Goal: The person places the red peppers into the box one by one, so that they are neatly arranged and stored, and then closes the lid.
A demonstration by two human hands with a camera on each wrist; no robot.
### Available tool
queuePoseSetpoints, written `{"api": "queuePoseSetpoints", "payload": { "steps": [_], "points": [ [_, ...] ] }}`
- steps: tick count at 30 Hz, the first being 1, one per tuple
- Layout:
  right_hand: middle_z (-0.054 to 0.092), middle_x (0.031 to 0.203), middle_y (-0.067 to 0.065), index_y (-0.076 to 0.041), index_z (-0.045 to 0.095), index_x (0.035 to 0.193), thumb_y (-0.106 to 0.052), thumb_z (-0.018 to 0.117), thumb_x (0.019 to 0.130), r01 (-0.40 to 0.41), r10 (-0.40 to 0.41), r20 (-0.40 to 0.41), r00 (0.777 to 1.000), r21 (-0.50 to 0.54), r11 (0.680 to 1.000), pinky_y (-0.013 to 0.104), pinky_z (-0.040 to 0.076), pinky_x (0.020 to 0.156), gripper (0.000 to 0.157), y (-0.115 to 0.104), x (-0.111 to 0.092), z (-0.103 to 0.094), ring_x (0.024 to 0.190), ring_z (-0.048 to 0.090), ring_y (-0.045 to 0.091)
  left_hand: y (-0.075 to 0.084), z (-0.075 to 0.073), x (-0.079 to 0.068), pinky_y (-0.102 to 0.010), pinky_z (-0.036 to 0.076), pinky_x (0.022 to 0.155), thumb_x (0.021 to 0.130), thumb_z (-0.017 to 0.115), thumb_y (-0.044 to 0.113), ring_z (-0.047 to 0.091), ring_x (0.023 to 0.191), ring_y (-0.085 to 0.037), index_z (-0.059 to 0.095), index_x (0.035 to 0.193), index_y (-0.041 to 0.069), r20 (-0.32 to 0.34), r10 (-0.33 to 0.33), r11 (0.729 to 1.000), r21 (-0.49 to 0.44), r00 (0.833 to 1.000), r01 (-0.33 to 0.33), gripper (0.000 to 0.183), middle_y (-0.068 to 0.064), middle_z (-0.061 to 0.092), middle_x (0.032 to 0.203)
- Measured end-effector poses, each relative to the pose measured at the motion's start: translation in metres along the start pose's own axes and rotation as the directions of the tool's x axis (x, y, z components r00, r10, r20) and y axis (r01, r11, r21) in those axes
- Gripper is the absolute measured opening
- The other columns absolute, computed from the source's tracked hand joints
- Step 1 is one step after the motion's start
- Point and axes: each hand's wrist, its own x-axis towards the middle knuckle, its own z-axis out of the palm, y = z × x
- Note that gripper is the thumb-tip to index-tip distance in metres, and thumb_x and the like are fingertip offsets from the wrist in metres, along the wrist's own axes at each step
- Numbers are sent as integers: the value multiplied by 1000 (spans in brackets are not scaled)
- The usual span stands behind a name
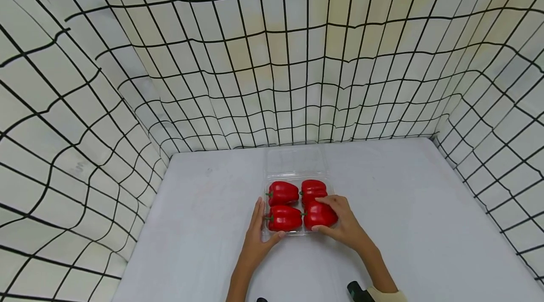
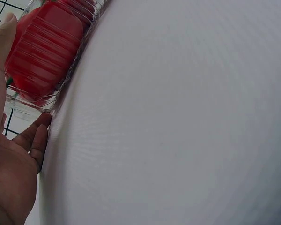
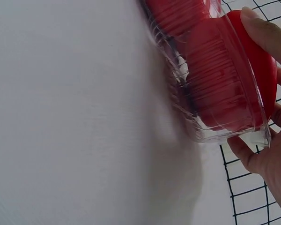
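A clear plastic clamshell container [image 1: 297, 233] lies on the table with its lid [image 1: 295, 160] folded back, away from me. Red bell peppers fill it in two rows: back left [image 1: 283, 193], back right [image 1: 313, 188], front left [image 1: 284, 218] and front right [image 1: 319, 214]. The front-right pepper sits slightly higher and overlaps the one behind it. My right hand [image 1: 343, 226] grips this pepper between thumb and fingers, over the container's right wall [image 3: 258, 101]. Along the left side, my left hand [image 1: 256, 240] rests with fingers extended and its thumb by the front-left corner.
The white table [image 1: 204, 226] extends to both sides of the container. Black wire grid over white sheeting [image 1: 297, 56] walls in the back and both sides. A dark device [image 1: 359, 292] is at my right wrist.
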Motion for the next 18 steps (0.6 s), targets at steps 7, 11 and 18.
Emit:
{"api": "queuePoseSetpoints", "payload": {
  "steps": [7,11,18],
  "points": [
    [51,126,9,-18,58,132,-33,85,72,42,-44,-30,999,-69,997,44,60,85,67,7,1,10,122,43,26,-1,-3,0,-47,38,110,80,77,45,21,151,-29,19,157,20,-16,19,1000,-4,1000,-19,99,2,15,165],
    [51,125,10,-16,59,132,-30,85,73,51,-55,-39,998,-98,994,44,60,86,67,10,-1,12,121,42,26,-1,-3,0,-48,38,110,80,76,45,22,150,-30,19,157,19,-12,25,1000,-3,1000,-25,99,0,16,165],
    [48,129,10,-19,55,135,-32,85,73,12,-13,-20,1000,-68,998,47,59,88,71,10,-4,11,125,41,27,-2,-1,-2,-48,38,110,81,76,45,23,150,-29,20,157,22,-12,26,1000,-12,1000,-26,98,1,16,165]
  ]
}}
